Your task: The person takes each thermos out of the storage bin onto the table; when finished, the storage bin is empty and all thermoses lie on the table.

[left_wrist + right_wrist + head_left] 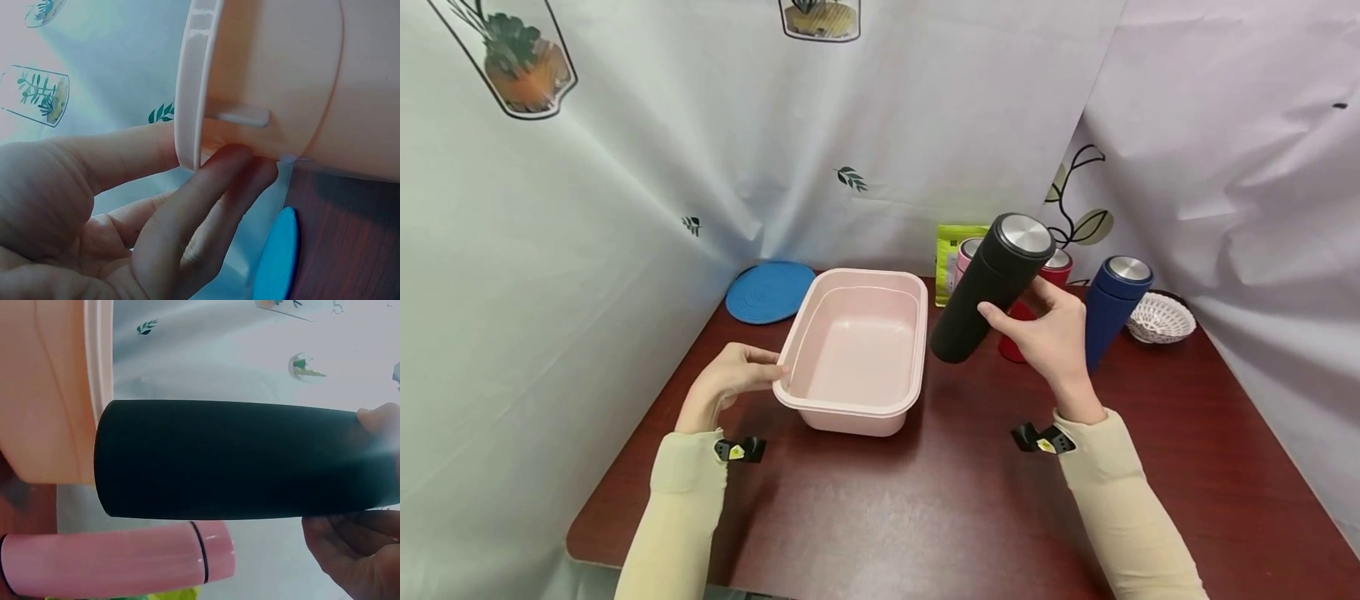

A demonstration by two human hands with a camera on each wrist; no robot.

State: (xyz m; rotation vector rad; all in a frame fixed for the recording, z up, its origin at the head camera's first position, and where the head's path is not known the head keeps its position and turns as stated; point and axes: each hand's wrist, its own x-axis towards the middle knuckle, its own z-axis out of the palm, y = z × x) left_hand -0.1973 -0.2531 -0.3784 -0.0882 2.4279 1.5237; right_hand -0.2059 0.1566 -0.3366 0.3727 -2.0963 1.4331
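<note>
A pale pink plastic basin [861, 350] stands on the dark red table, its inside bare. At its near left corner my left hand [733, 379] pinches the rim, thumb on one side and fingers under it, as the left wrist view shows. My right hand [1048, 329] grips a black thermos flask [985, 292] with a silver lid top, held tilted in the air just right of the basin, its base toward the basin. Behind it a pink flask [106, 562] and a red flask [1057, 265] are partly hidden. A blue flask [1112, 304] stands right of my right hand.
A round blue mat [769, 292] lies at the back left. Against the back curtain stands a lime green packet [946, 258]. A white woven basket [1160, 318] sits at the back right. White curtains [925, 125] enclose the table's back and sides.
</note>
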